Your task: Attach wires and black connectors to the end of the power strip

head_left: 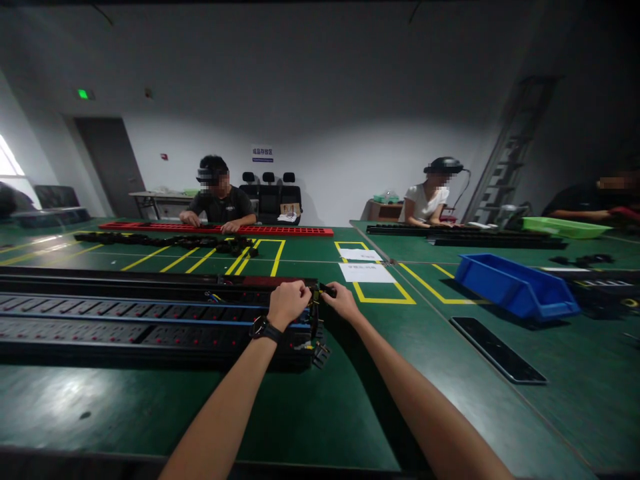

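Long black strips (180,333) with rows of slots and red dots lie side by side on the left, their right ends in front of me. My left hand (289,303), a watch on its wrist, rests over the end of the farther strips. Its fingers are curled closed, and what they grip is hidden. My right hand (343,302) pinches a small black part (327,290) against that end, close to my left fingers. Below my hands, a loose black piece with prongs (321,355) and a few wires stick out at the nearer strip's end.
A blue bin (515,287) and a dark phone (497,350) lie to the right. White paper sheets (367,273) and yellow tape mark the green table (380,400). Beyond, co-workers sit by a red strip (280,231), black strips (495,241) and a green tray (565,227).
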Demonstrator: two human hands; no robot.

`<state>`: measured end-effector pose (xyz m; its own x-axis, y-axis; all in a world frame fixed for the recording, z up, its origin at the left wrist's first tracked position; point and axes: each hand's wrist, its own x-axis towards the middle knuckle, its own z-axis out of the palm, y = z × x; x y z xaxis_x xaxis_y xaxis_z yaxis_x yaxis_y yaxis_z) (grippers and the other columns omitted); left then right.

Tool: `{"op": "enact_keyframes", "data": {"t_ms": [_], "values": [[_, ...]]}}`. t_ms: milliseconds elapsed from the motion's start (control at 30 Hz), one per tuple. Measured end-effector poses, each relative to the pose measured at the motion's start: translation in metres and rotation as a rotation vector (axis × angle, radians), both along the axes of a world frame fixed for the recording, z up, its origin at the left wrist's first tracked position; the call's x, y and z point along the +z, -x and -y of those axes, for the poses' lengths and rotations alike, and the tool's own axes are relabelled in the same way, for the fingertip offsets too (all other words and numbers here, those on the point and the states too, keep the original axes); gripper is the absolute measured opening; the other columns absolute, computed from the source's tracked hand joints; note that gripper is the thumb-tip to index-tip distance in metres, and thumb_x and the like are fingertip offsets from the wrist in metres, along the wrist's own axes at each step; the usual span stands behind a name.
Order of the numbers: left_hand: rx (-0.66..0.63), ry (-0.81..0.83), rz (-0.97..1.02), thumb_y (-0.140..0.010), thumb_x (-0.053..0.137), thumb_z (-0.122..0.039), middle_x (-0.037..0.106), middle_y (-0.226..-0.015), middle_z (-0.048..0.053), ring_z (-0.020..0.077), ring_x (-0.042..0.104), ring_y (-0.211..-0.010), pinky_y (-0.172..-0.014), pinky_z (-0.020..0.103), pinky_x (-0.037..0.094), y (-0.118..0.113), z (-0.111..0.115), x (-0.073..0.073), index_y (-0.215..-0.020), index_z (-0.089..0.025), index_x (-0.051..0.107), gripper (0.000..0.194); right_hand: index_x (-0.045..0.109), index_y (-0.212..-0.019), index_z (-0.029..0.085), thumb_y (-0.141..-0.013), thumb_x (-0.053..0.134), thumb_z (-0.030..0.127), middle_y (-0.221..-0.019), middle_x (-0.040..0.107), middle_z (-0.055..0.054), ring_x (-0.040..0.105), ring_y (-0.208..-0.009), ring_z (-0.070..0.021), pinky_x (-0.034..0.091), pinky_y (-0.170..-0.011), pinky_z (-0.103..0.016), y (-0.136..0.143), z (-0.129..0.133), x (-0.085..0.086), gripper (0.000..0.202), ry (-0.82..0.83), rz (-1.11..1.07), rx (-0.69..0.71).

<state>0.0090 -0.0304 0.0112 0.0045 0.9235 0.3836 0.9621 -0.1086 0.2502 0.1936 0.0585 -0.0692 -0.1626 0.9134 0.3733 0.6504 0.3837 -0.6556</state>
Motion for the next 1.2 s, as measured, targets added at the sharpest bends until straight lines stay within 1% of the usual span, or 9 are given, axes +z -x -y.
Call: {"op": "enact_keyframes", "data": {"t_ms": [100, 200, 333, 467, 533, 667, 867, 1033, 1200], "values": [[0.001, 0.011, -0.001, -0.096, 0.046, -0.04, 0.076, -0.089, 0.007, 0.0217, 0.071, -0.085, -0.072, 0.027, 0.048, 0.0, 0.0, 0.0, -0.087, -0.023, 0.073, 0.033, 0.069, -0.105, 0.019, -0.089, 0.062, 0.03, -0.095, 0.074, -0.007, 0.068, -0.087, -0.0213, 0.045, -0.073, -0.028, 0.008, 0.006, 0.002, 0.021, 0.02, 0.09, -0.098], [-0.001, 0.006, -0.003, -0.095, 0.046, -0.04, 0.076, -0.088, 0.007, 0.0216, 0.071, -0.085, -0.071, 0.027, 0.048, 0.0, 0.001, 0.0, -0.086, -0.023, 0.073, 0.033, 0.069, -0.105, 0.021, -0.091, 0.061, 0.029, -0.101, 0.074, -0.008, 0.067, -0.092, -0.0217, 0.044, -0.073, -0.028, 0.011, 0.011, 0.006, 0.018, 0.006, 0.182, -0.137], [0.001, 0.002, 0.008, -0.095, 0.047, -0.041, 0.076, -0.087, 0.007, 0.0219, 0.071, -0.083, -0.07, 0.027, 0.048, 0.0, 0.001, 0.0, -0.086, -0.024, 0.072, 0.032, 0.067, -0.107, 0.022, -0.093, 0.06, 0.029, -0.107, 0.073, -0.008, 0.067, -0.096, -0.0211, 0.044, -0.076, -0.027, 0.011, 0.014, 0.008, 0.017, -0.009, 0.245, -0.138], [-0.004, 0.007, 0.008, -0.095, 0.047, -0.041, 0.076, -0.088, 0.007, 0.0213, 0.071, -0.084, -0.071, 0.027, 0.048, 0.0, 0.0, 0.0, -0.087, -0.023, 0.073, 0.032, 0.067, -0.108, 0.022, -0.093, 0.061, 0.031, -0.105, 0.074, -0.007, 0.067, -0.094, -0.0212, 0.044, -0.076, -0.027, 0.011, 0.015, 0.006, 0.018, 0.025, 0.213, -0.147], [0.0, 0.002, 0.001, -0.095, 0.047, -0.041, 0.076, -0.086, 0.007, 0.0212, 0.071, -0.083, -0.07, 0.026, 0.047, 0.0, 0.0, -0.001, -0.086, -0.023, 0.073, 0.032, 0.067, -0.108, 0.021, -0.094, 0.06, 0.031, -0.105, 0.074, -0.008, 0.067, -0.095, -0.0213, 0.044, -0.078, -0.027, 0.011, 0.016, 0.005, 0.018, 0.016, 0.213, -0.136], [-0.003, -0.01, -0.015, -0.095, 0.046, -0.041, 0.076, -0.086, 0.007, 0.021, 0.071, -0.083, -0.07, 0.026, 0.048, 0.0, -0.001, -0.001, -0.085, -0.023, 0.073, 0.034, 0.065, -0.109, 0.019, -0.097, 0.055, 0.027, -0.107, 0.072, -0.01, 0.065, -0.099, -0.0218, 0.043, -0.081, -0.028, 0.011, 0.02, 0.006, 0.018, -0.027, 0.279, -0.11], [-0.005, -0.008, -0.019, -0.096, 0.046, -0.042, 0.076, -0.086, 0.007, 0.0218, 0.072, -0.083, -0.071, 0.027, 0.048, 0.0, -0.001, -0.002, -0.085, -0.024, 0.072, 0.034, 0.063, -0.111, 0.018, -0.099, 0.052, 0.029, -0.108, 0.07, -0.012, 0.062, -0.1, -0.0222, 0.041, -0.084, -0.028, 0.013, 0.023, 0.008, 0.02, -0.041, 0.362, -0.102], [-0.001, 0.003, -0.008, -0.095, 0.047, -0.042, 0.076, -0.086, 0.006, 0.0213, 0.072, -0.083, -0.068, 0.026, 0.047, 0.0, 0.0, 0.0, -0.084, -0.024, 0.072, 0.033, 0.063, -0.112, 0.017, -0.1, 0.05, 0.028, -0.107, 0.069, -0.011, 0.061, -0.099, -0.022, 0.04, -0.083, -0.028, 0.013, 0.023, 0.007, 0.02, -0.048, 0.369, -0.099], [-0.009, 0.004, -0.006, -0.095, 0.046, -0.042, 0.076, -0.086, 0.007, 0.0222, 0.072, -0.083, -0.069, 0.027, 0.048, 0.0, 0.001, 0.002, -0.084, -0.024, 0.072, 0.033, 0.063, -0.11, 0.018, -0.1, 0.05, 0.028, -0.106, 0.069, -0.011, 0.061, -0.099, -0.0218, 0.041, -0.083, -0.028, 0.013, 0.022, 0.005, 0.019, -0.058, 0.359, -0.096]]}}
